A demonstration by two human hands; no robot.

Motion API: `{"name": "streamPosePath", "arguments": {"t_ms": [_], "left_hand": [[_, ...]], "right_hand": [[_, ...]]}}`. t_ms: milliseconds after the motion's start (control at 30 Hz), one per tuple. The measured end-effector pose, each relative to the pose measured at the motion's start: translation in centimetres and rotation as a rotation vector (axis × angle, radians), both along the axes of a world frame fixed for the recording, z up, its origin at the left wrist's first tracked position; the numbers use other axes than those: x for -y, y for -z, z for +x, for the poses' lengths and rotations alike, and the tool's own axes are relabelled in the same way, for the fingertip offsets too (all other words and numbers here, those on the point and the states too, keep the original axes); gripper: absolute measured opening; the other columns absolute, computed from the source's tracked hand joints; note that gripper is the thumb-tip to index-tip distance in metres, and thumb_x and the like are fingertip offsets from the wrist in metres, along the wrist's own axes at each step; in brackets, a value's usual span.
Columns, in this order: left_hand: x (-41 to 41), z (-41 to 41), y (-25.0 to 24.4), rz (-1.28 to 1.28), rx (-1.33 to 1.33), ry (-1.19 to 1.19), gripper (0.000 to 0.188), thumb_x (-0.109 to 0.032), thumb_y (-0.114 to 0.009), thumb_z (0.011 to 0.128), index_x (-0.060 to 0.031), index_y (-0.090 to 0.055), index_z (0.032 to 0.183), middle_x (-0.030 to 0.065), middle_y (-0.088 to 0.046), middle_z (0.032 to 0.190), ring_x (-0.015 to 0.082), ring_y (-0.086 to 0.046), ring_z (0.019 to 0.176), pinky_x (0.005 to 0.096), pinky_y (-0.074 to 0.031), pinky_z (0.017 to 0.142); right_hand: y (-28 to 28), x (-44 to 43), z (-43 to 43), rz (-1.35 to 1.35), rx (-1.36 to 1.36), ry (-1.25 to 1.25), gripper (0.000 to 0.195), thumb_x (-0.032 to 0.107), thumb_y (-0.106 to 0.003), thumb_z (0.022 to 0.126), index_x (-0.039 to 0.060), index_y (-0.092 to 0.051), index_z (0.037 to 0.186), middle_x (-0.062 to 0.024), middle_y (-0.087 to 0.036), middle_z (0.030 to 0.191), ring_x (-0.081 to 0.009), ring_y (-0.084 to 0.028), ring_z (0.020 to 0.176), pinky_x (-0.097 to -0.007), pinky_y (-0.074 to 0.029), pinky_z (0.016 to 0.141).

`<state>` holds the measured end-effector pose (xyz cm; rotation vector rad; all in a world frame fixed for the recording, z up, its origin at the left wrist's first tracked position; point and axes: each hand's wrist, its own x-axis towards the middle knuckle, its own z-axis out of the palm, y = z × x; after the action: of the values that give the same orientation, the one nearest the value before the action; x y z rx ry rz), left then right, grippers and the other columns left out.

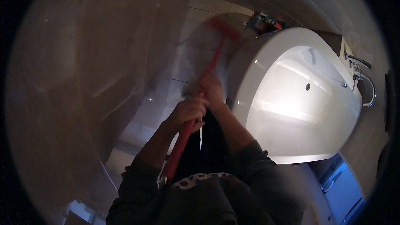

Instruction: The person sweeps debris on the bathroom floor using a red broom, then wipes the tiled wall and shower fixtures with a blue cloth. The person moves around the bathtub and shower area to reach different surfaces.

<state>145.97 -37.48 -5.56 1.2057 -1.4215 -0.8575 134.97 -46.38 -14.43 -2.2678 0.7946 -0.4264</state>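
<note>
Both hands grip a long red handle (182,142) that slants from beside my body up towards the far floor. My left hand (190,112) is wrapped around it at its middle. Further along the shaft, my right hand (212,89) closes around it too. A red crosswise head (223,28), blurred, sits at the handle's far end over the tiled floor (184,59). It looks like a mop or floor brush; which one I cannot tell. To the right of my right hand stands a white bathtub (250,75), with no water visible inside.
A chrome mixer tap with hand shower (357,72) is on the tub's far right side. Mixed small items (265,22) stand on the floor behind the tub. A glossy tiled wall (78,68) rises on the left. Something blue-lit (340,190) lies at lower right.
</note>
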Motion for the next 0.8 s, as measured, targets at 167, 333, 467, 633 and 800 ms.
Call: {"name": "streamPosePath", "arguments": {"t_ms": [167, 333, 467, 633, 800], "left_hand": [[2.5, -0.5, 3.0, 0.013, -0.042, -0.114, 0.024, -0.003, -0.068, 0.066, -0.0083, -0.045, 0.07, 0.0108, -0.06, 0.095, 0.0304, -0.055, 0.105, 0.0462, -0.042, 0.092], [-1.5, -0.6, -1.2, 0.04, -0.042, -0.071, 0.024, -0.006, -0.068, 0.069, -0.0093, -0.045, 0.071, 0.0089, -0.06, 0.093, 0.0327, -0.054, 0.106, 0.0485, -0.038, 0.096], [-3.8, -1.2, -1.9, 0.109, -0.018, -0.029, 0.023, -0.007, -0.067, 0.071, -0.0106, -0.045, 0.071, 0.0082, -0.059, 0.09, 0.0327, -0.055, 0.104, 0.0503, -0.038, 0.095], [-2.0, -1.1, 2.9, 0.101, -0.136, -0.122, 0.026, -0.001, -0.068, 0.067, -0.0104, -0.045, 0.071, 0.0096, -0.059, 0.093, 0.0334, -0.05, 0.112, 0.0474, -0.036, 0.097], [4.6, -0.6, 6.3, 0.119, -0.167, -0.175, 0.023, -0.002, -0.068, 0.069, -0.0091, -0.046, 0.075, 0.0135, -0.057, 0.104, 0.0346, -0.044, 0.118, 0.0445, -0.032, 0.1]], "right_hand": [[1.7, 4.3, -0.3, 0.133, 0.007, 0.101, 0.017, 0.011, -0.062, 0.061, 0.0097, -0.058, 0.078, -0.0111, -0.057, 0.095, -0.0346, -0.053, 0.096, -0.0414, -0.045, 0.081], [-3.0, 0.9, 0.2, 0.044, 0.195, 0.003, 0.014, 0.009, -0.062, 0.062, 0.0086, -0.056, 0.075, -0.0101, -0.058, 0.09, -0.0355, -0.052, 0.102, -0.043, -0.042, 0.088], [-1.5, -3.0, -0.5, 0.115, 0.179, 0.003, 0.019, 0.009, -0.068, 0.061, 0.0088, -0.058, 0.077, -0.0078, -0.058, 0.09, -0.0338, -0.053, 0.099, -0.0405, -0.045, 0.086], [0.4, 0.4, 0.9, 0.037, 0.14, 0.016, 0.016, 0.004, -0.063, 0.065, 0.0106, -0.059, 0.08, -0.0065, -0.059, 0.09, -0.033, -0.055, 0.096, -0.0387, -0.048, 0.076], [6.3, 7.6, 1.7, 0.069, 0.173, 0.071, 0.02, 0.008, -0.062, 0.059, 0.0107, -0.059, 0.079, -0.0069, -0.058, 0.085, -0.0328, -0.056, 0.091, -0.0393, -0.047, 0.074]]}}
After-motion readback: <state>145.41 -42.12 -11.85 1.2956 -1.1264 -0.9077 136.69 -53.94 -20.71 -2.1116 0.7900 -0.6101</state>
